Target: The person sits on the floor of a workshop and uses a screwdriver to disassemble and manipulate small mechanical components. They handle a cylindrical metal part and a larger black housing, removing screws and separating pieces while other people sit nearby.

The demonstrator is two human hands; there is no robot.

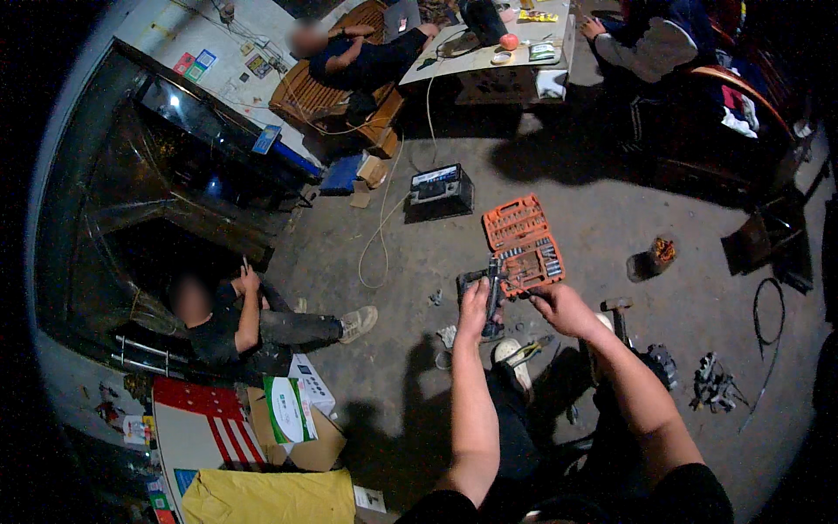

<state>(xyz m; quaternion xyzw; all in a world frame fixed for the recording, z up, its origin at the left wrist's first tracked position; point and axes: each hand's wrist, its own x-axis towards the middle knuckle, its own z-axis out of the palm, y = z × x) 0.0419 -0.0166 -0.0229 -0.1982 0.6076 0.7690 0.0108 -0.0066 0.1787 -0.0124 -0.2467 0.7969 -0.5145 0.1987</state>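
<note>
My left hand point(474, 310) is closed around a dark, long metal part point(494, 295) that stands roughly upright; its exact kind is unclear. My right hand point(566, 311) is curled just to the right, fingertips together, and whatever they pinch is too dark to make out. Just beyond both hands lies an open orange socket set case point(513, 225), its two halves spread on the floor with rows of sockets inside. Pliers with yellowish handles point(529, 350) rest by my left shoe. A hammer point(617, 305) is at the right of my right wrist.
A car battery point(440, 192) stands beyond the case. At right are a container of orange bits point(663, 251), a dismantled metal part point(717, 382) and a black cable point(768, 325). One person point(229, 323) sits at left, another point(358, 57) on a bench near a table point(489, 65).
</note>
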